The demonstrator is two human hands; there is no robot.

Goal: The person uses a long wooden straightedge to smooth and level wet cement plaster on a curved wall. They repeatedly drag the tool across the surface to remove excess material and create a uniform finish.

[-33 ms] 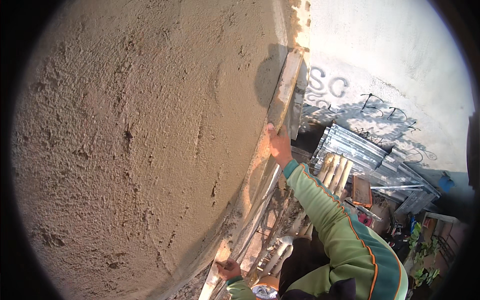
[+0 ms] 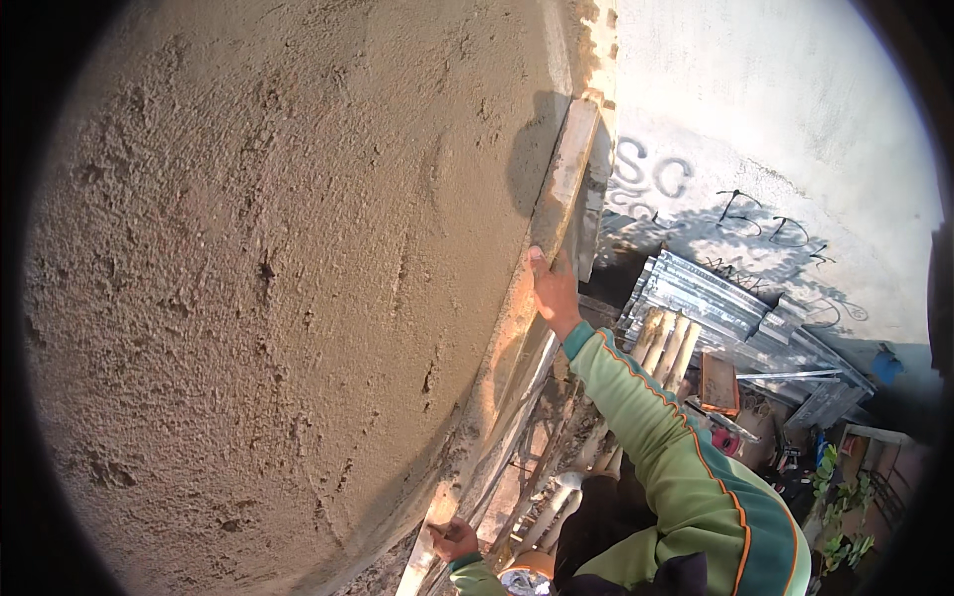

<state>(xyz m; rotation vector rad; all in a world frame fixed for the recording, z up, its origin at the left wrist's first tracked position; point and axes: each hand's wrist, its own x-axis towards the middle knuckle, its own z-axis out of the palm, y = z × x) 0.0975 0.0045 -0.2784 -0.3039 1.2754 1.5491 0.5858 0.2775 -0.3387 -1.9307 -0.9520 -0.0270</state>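
The right grip [image 2: 556,290] is closed over the edge of a long, mortar-stained board [image 2: 568,164], thumb on its near face; the left grip [image 2: 455,539], lower down and to the left of the right one, is curled round the same edge, with little gap to be seen in either, though the far-side fingers are partly hidden; the board seems to be one piece, running up past the right grip and down past the left, and lies along the border of the plastered wall [image 2: 298,298].

As for progress, the whole face left of both grips already bears a brown coat; just left of the board's upper part it looks fairly even, while farther left it is coarse and pitted; so the coating seems done and the levelling only partly so, with the rough stretch apparently left; whether the board is pressed into the plaster or only set against it, I cannot tell; the edge looks unfinished, for the board is held there by hand; metal sheets [image 2: 696,298] lie to the right of the right grip, apart from this work.
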